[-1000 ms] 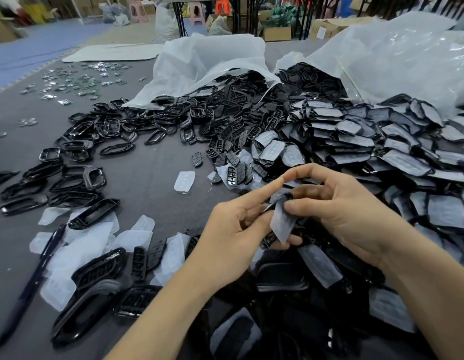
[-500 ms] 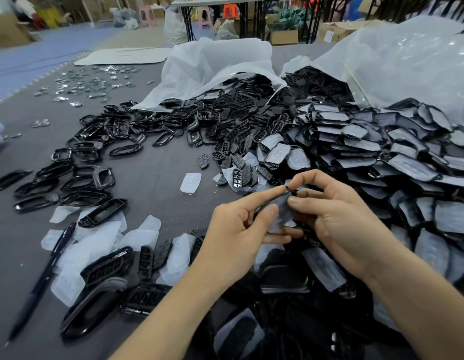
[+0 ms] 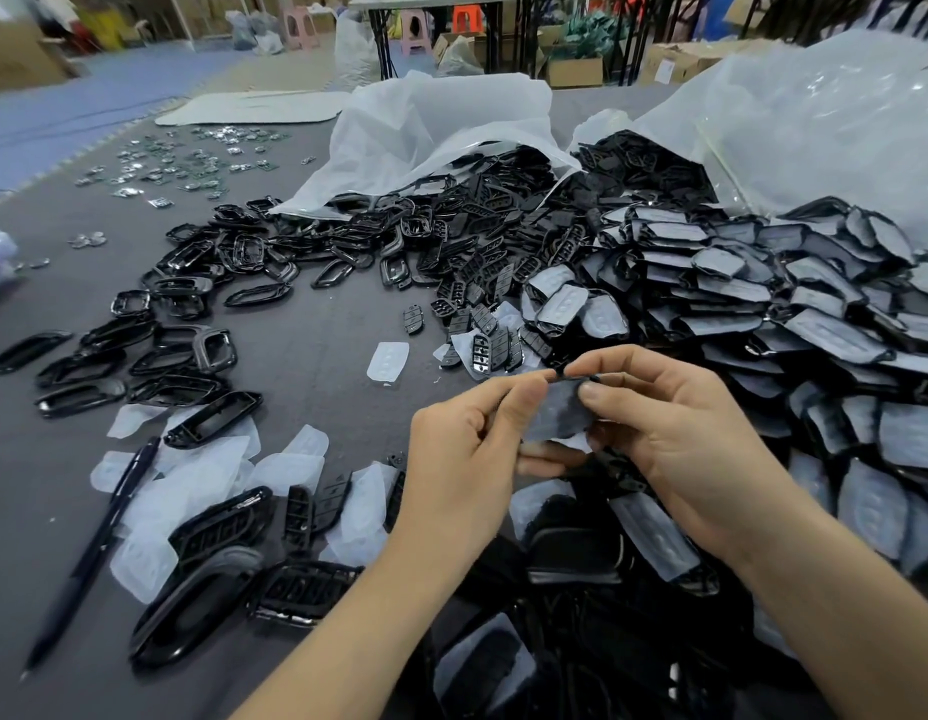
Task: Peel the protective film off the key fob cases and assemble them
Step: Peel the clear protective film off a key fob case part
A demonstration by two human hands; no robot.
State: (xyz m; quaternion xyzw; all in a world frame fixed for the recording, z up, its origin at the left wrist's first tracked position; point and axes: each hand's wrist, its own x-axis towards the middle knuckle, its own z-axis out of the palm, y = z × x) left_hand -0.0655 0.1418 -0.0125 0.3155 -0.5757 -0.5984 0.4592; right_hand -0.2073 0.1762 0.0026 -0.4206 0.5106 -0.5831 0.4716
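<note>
Above the grey counter (image 3: 306,366), 2 hands pinch 1 film-covered key fob case (image 3: 558,415) between them. The left hand (image 3: 459,459) grips its left edge with thumb and forefinger, and the right hand (image 3: 675,433) pinches its upper right edge. Peeled films (image 3: 212,470) lie to the left, and a heap of covered cases (image 3: 763,304) lies to the right.

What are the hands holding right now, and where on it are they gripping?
One film-covered key fob case: the left hand pinches its left edge, the right hand pinches its upper right edge.
</note>
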